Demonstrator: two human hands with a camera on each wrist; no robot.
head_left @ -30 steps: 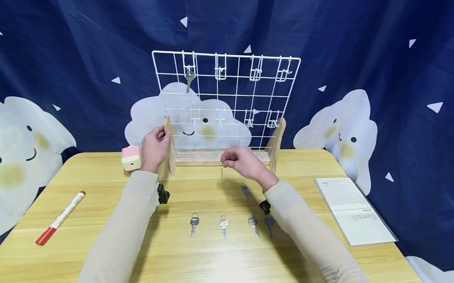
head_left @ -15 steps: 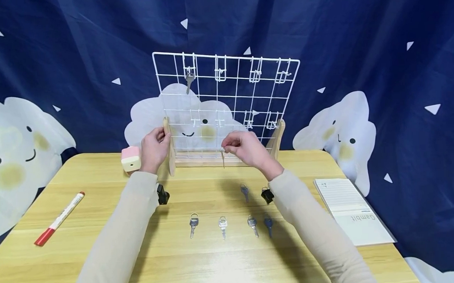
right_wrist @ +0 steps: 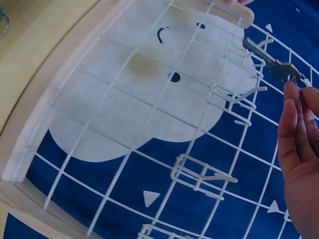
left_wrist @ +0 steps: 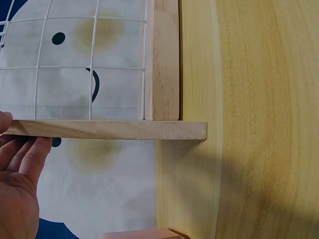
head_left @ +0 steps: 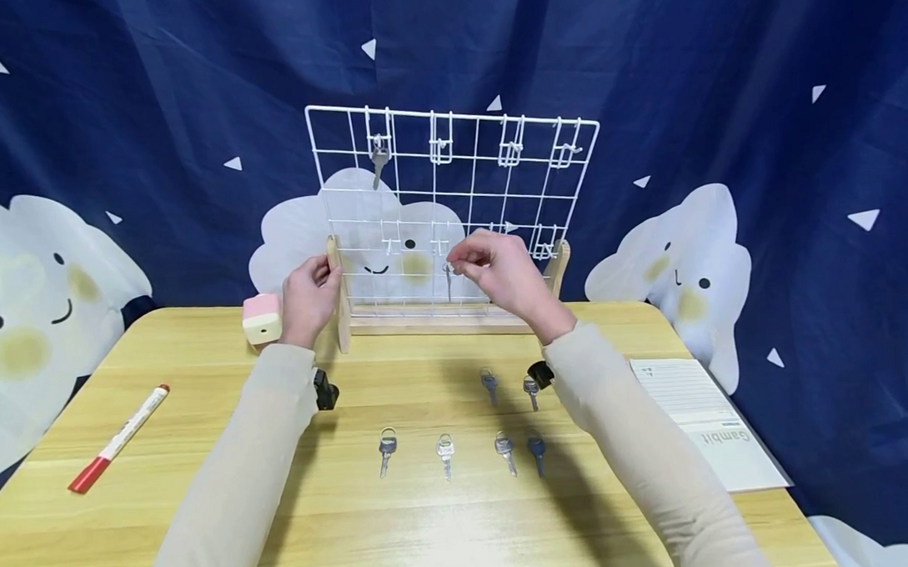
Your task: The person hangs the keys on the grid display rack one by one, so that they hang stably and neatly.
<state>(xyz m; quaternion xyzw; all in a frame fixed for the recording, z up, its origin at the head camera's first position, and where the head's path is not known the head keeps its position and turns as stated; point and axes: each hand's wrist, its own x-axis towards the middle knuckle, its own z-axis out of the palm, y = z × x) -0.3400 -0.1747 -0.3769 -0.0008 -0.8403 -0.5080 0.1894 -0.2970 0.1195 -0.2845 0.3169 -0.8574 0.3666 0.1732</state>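
Note:
My left hand (head_left: 309, 301) grips the left wooden upright (left_wrist: 109, 130) of a white wire grid rack (head_left: 458, 190), thumb on one side and fingers on the other. My right hand (head_left: 508, 269) pinches a key (right_wrist: 279, 67) by its ring, in front of the rack's lower half. In the head view this key hangs blade down, just below a lower-row hook (head_left: 441, 237). Another key (head_left: 380, 163) hangs from the top-left hook. More white hooks (right_wrist: 202, 177) stick out from the grid in the right wrist view; in the head view my right hand hides one lower hook.
Several keys with rings lie on the wooden table, among them one key (head_left: 388, 449) at front left and one (head_left: 489, 386) nearer the rack. A pink and cream block (head_left: 262, 318) stands left of the rack, a red-capped marker (head_left: 121, 437) before it, a notepad (head_left: 718, 429) at right.
My right hand has risen from near the rack's base to the lower hook row, carrying the key. A table key its wrist covered now shows. My left hand has stayed on the upright.

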